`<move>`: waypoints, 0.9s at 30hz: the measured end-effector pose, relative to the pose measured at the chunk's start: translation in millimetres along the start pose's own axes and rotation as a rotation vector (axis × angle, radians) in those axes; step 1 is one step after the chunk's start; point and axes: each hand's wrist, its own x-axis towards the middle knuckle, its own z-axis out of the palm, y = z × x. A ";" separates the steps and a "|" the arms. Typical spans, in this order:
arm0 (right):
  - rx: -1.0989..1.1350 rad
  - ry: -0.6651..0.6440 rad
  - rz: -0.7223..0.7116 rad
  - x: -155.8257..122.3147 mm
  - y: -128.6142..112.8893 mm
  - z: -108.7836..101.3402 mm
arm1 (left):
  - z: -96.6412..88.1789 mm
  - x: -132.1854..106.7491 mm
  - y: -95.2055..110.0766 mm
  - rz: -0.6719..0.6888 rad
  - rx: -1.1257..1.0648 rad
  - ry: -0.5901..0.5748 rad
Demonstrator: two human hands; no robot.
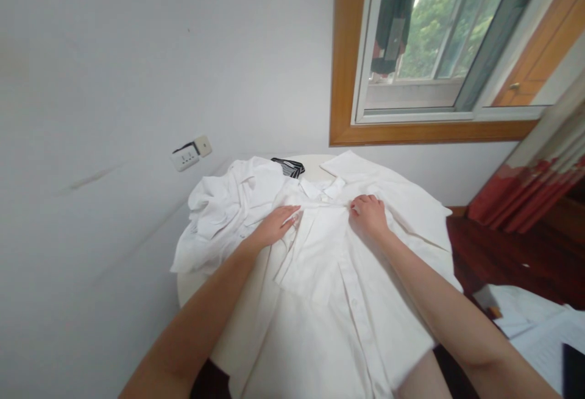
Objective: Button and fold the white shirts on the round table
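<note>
A white button-up shirt (311,332) lies spread over a round table (186,286), its collar at the far side and its lower part draping over the near edge. A straight fold of cloth runs across it just below the collar. My left hand (280,226) is at the left end of this fold, fingers stretched toward it and the cloth at the fingertips. At the right end, my right hand (368,213) has its fingers curled closed on the fabric. The button strip shows below, between my forearms. Part of each hand's grip is hidden.
Another crumpled white garment (219,216) lies at the table's left. A black-and-white striped item (290,167) sits behind the collar. The wall has a socket (186,156) and a wood-framed window (345,134). Papers (530,310) lie low at the right, near a red-and-cream curtain (525,189).
</note>
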 end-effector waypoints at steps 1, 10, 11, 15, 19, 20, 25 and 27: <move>-0.012 -0.008 0.014 -0.7 1.0 -1.4 | 1.3 0.6 -0.9 0.005 0.006 0.000; -0.070 -0.219 0.027 -11.1 -9.4 -18.9 | 7.0 1.9 -7.4 0.044 -0.014 0.034; -0.064 -0.250 0.021 -12.5 -11.0 -20.3 | 7.1 1.9 -7.5 0.045 -0.014 0.035; 0.021 -0.327 0.018 -17.4 -19.8 -22.3 | 7.9 1.8 -7.7 0.055 -0.015 0.042; 0.119 -0.287 0.041 -20.0 -33.6 -19.8 | 7.9 1.6 -7.1 0.058 -0.009 0.051; 0.127 -0.269 0.045 -20.3 -37.0 -19.3 | 7.7 1.6 -6.9 0.056 -0.009 0.049; 0.089 -0.305 0.021 -23.2 -45.4 -21.9 | 7.5 1.8 -6.8 0.042 -0.007 0.041; 0.034 -0.333 0.023 -26.3 -44.8 -24.9 | 7.9 1.8 -7.2 0.041 -0.006 0.046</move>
